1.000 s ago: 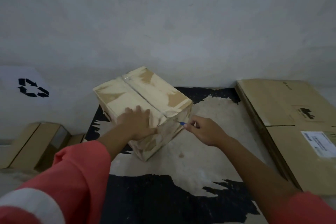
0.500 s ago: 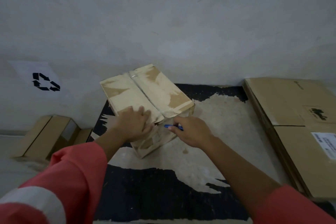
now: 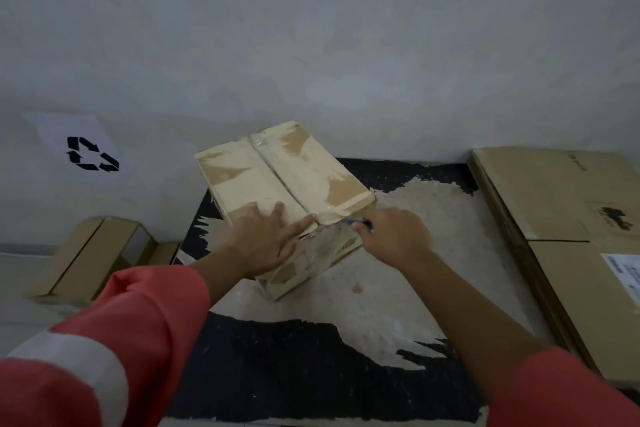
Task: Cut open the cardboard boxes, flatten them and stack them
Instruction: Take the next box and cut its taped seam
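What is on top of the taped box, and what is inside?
The left hand rests flat on the taped cardboard box, beside its tape seam. It is closed, so the inside is hidden.

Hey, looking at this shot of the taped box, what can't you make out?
- The cutter, head view: only a blue sliver shows; the right hand hides the rest, and the blade is too small to see.
- The box top's near corner, head view: covered by the left hand.
- The label on the flat cardboard, head view: cut off by the right edge, print too blurred to read.
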